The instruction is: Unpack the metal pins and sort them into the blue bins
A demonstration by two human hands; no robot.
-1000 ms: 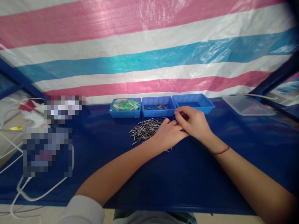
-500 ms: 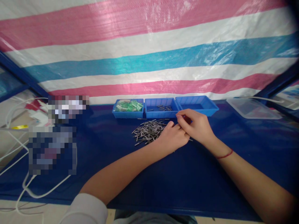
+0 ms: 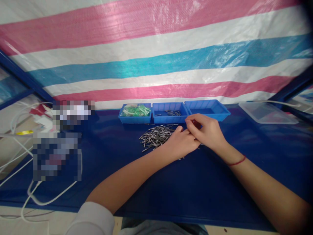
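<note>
My left hand (image 3: 182, 142) is curled beside the right edge of a pile of thin metal rods (image 3: 156, 135) on the blue table. My right hand (image 3: 205, 130) meets it, thumb and fingertips pinched together above the left hand's fingers. Both hands are closed, and whatever lies between the fingers is hidden. A few loose rods (image 3: 181, 158) poke out below my left hand. Just beyond the hands stands a blue bin (image 3: 169, 119) with several similar rods inside.
To the left, another blue bin (image 3: 135, 119) holds green and clear plastic packets (image 3: 137, 110). A third blue bin (image 3: 207, 109) sits at the right, near a clear plastic lid or tray (image 3: 267, 112). White cables (image 3: 52, 199) run over the table's left side. A striped sheet (image 3: 146, 67) hangs behind.
The whole view has shifted slightly. Both hands stay together in nearly the same pose, with only small finger movement at most.
</note>
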